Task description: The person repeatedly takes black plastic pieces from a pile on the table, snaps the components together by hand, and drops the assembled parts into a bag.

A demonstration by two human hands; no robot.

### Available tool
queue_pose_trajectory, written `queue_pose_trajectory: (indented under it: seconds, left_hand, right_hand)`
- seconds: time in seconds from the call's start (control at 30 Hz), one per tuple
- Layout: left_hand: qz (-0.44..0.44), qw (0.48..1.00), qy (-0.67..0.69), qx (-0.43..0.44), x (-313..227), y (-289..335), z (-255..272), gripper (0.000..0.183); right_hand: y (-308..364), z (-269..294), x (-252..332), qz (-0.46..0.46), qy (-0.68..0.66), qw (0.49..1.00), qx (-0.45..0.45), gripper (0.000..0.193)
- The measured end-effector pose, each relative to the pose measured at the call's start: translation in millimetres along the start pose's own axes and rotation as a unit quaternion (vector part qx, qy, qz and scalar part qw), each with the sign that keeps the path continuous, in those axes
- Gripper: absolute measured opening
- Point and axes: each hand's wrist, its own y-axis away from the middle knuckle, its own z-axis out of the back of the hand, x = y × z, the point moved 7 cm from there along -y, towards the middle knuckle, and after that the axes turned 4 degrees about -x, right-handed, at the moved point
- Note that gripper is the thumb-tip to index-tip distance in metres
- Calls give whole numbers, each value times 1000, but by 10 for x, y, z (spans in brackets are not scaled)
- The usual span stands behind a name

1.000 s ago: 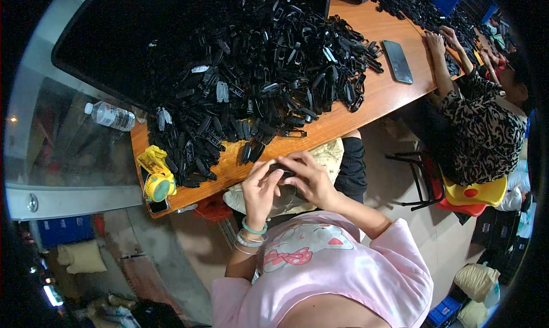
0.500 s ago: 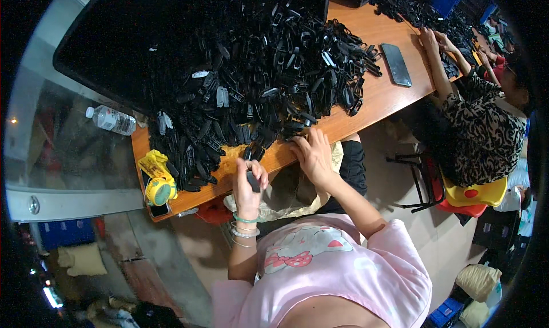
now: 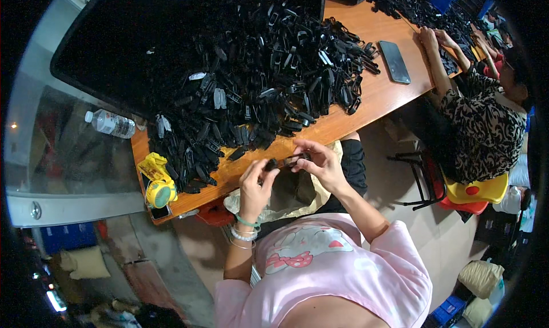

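Over the table's front edge, my left hand [image 3: 256, 185] pinches a small black plastic piece [image 3: 271, 165] between thumb and fingers. Facing it, my right hand [image 3: 323, 167] grips a black loop-shaped clip [image 3: 296, 158]. The two pieces are close together; whether they touch I cannot tell. Just beyond my hands spreads a big heap of black plastic clips [image 3: 246, 105], some narrow and frame-like, others solid and rounded. One loose piece [image 3: 237, 153] lies at the heap's near edge, close to my left hand.
On the wooden table [image 3: 366, 113] lies a phone [image 3: 394, 62] at right. A yellow handheld device [image 3: 159, 182] sits at the left corner, near a plastic bottle [image 3: 110, 124]. An open bag [image 3: 297, 193] is below my hands. Another person [image 3: 483, 122] works at right.
My right hand has lifted off the table edge with a clip. My left hand has moved right and up, bringing its piece toward the other one.
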Motion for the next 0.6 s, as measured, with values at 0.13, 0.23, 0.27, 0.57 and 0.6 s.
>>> queue_pose_trajectory:
  seconds: [0.13,0.23,0.27,0.57,0.6]
  left_hand:
    - [24,996,88,-3,-128,86,38,24]
    - [14,994,106,-16,-181,91,97,24]
    - [14,994,107,-16,-193,93,107,24]
    - [-103,993,47,-28,-505,56,227,22]
    - [-96,994,39,-19,-502,51,216,21]
  right_hand:
    - [89,-205,231,101,187,974,76,34]
    - [164,-323,296,133,279,944,117,31]
    - [199,-382,320,176,354,908,139,31]
    - [304,-441,345,246,424,857,156,41]
    - [313,-457,351,257,449,840,162,42]
